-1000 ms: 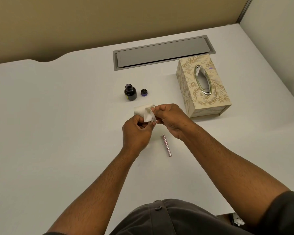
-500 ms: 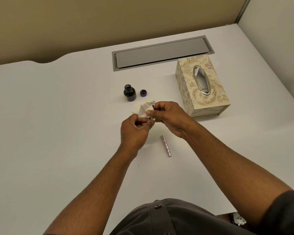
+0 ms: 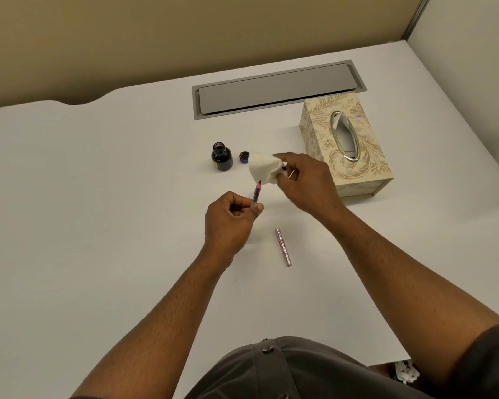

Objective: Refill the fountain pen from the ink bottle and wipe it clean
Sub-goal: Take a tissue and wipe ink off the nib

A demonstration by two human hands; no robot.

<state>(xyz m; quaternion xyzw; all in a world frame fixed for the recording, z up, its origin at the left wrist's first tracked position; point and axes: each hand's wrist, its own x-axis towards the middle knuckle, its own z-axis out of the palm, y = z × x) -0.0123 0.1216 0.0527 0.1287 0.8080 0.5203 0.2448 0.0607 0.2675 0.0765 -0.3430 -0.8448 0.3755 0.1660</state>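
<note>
Your left hand (image 3: 230,218) is curled into a loose fist w/ thumb and forefinger pinched on the lower end of the fountain pen (image 3: 256,194). The pen sticks up and away from you, nib end at the top, just touching or nearly touching the bottom edge of the tissue (image 3: 264,167); can't tell which. The pen section looks pink/purple, nib tip dark.

Your right hand (image 3: 306,184) holds the tissue bunched betw. thumb and fingertips, remaining fingers partly curled. The tissue is crumpled, white, held above the table (image 3: 98,197), not resting on it. A thin pale sliver shows betw. your right fingers; too small to identify.

The ink bottle (image 3: 221,156) stands upright on the table w/ its mouth open, dark ink inside, left of the tissue. Its cap (image 3: 244,157) sits just beside the bottle on the right, partly behind the tissue's edge.

The pen's pink barrel (image 3: 283,247) lies flat on the table nearer you, right of your left wrist, apart from both hands.

The patterned tissue box (image 3: 346,145) sits right of your right hand, oval slot facing up. A grey cable hatch (image 3: 277,89) is set in the table behind it all.
</note>
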